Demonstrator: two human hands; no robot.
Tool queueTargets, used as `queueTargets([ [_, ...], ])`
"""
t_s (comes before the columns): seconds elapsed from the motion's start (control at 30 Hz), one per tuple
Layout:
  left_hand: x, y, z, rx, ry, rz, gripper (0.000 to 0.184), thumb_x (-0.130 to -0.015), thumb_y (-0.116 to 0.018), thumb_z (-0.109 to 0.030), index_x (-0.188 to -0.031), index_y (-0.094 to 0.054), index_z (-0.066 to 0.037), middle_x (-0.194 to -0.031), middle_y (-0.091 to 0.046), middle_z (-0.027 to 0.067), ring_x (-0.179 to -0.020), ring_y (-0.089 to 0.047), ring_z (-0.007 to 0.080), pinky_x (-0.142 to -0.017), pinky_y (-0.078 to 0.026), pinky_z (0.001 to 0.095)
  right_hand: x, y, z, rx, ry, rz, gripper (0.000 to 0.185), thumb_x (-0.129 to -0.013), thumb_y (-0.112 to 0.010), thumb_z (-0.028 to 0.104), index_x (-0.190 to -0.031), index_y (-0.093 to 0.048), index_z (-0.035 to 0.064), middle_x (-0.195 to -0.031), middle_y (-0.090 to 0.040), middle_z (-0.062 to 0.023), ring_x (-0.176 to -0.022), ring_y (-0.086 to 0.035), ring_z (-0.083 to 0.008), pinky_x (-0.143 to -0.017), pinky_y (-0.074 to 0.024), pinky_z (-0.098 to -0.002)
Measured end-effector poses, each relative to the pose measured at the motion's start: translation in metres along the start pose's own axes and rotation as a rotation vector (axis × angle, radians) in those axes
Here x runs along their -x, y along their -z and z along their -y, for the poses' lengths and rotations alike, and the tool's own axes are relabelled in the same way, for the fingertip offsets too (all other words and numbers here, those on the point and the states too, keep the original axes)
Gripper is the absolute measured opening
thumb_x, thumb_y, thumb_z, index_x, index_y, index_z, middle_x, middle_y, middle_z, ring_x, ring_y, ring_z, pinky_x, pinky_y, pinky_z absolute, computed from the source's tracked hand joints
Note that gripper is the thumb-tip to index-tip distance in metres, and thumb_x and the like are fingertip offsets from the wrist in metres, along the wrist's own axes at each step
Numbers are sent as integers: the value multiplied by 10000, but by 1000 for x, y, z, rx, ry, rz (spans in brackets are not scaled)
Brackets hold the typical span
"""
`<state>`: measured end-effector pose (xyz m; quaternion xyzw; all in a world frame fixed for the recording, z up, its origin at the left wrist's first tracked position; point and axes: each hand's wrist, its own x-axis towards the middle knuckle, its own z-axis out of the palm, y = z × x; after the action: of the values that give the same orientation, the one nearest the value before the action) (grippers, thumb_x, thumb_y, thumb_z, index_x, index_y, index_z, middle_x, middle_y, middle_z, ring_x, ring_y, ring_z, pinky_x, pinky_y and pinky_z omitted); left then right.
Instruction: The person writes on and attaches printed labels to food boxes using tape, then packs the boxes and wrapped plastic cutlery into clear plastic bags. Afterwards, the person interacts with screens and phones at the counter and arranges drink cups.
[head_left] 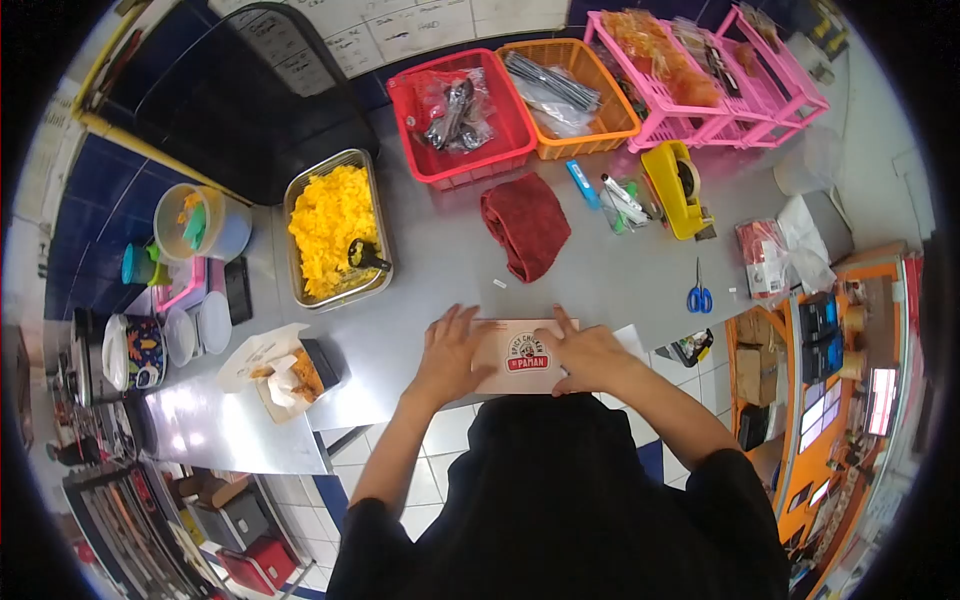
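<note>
A printed cardboard food box, with a chicken logo on its face, lies at the near edge of the steel table in front of me. My left hand grips its left end, with the thumb against the face and the fingers towards the far edge. At the right end my right hand holds the box in the same way, its thumb low on the face and a finger along the far edge. Whether the box is folded flat or has depth, I cannot tell. Beyond it lies a dark red cloth.
On the left are a steel pan of yellow rice and an open box of fried food. Behind stand a red basket, an orange basket and a pink rack. Blue scissors and a yellow tape dispenser lie to the right.
</note>
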<state>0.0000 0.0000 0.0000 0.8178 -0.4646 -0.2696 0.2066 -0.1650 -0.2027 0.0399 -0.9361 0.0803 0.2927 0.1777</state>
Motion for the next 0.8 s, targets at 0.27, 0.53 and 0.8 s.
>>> queueTargets([
  [0.27,-22,-13,-24,-410,-424,157,880,-660,-855,-330,-1439,-461,-217,-1497,-332,200,-1381,-339,381,-1090,-327,545,17,-33,-15,3,-7,-153,825,-684,-838,325,-1398,-445,199,-1468,-307,-393,-879,-712,-390,-738,-592,-440],
  [0.53,-58,-17,-79,-468,-494,241,776,-712,-788,-511,-1415,-531,-305,-1476,-363,235,-1369,-343,432,-1106,-299,554,47,-43,-91,-77,129,-352,790,-714,-792,508,-1413,-490,300,-1467,-343,-324,-813,-711,-374,-633,-597,-431],
  [0.8,-142,-70,-201,-65,-276,-5,356,-956,-605,-360,-1104,-706,-52,-1113,-667,155,-1096,-592,309,-897,-487,420,47,-53,-168,-207,256,-373,737,-716,-780,432,-1388,-520,277,-1449,-367,-317,-870,-694,-405,-706,-591,-462],
])
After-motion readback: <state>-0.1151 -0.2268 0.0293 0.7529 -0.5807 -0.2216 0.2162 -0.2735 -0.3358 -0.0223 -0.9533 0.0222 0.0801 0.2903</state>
